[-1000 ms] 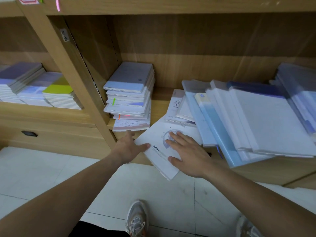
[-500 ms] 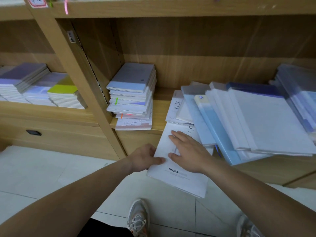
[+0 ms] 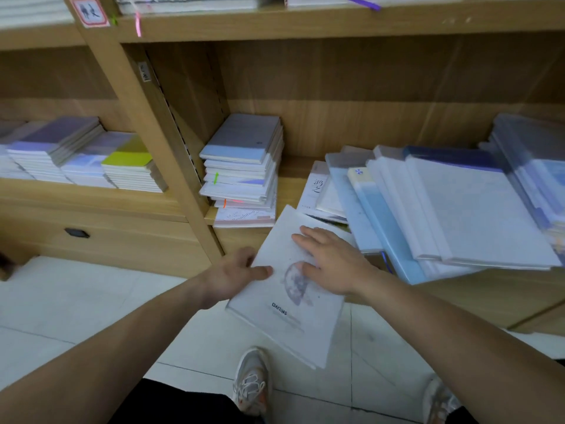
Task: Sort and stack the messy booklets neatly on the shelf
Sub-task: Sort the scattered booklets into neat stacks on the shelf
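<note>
I note the booklet (image 3: 305, 328) overhanging the shelf's (image 3: 293, 182) front edge, long axis toward me; left hand (image 3: 232, 276) pinches its left edge; right hand (image 3: 333, 264) lies flat on top; the stack (image 3: 241, 166) lies beyond, nearer the left hand.

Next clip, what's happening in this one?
A person at a wooden shelf is handling one white booklet with both hands. The left hand grips its left edge, thumb on top; the right hand lies flat on the cover. The booklet juts out past the shelf front, over the floor. A neat stack sits to its left, a slumped pile to its right.
</note>
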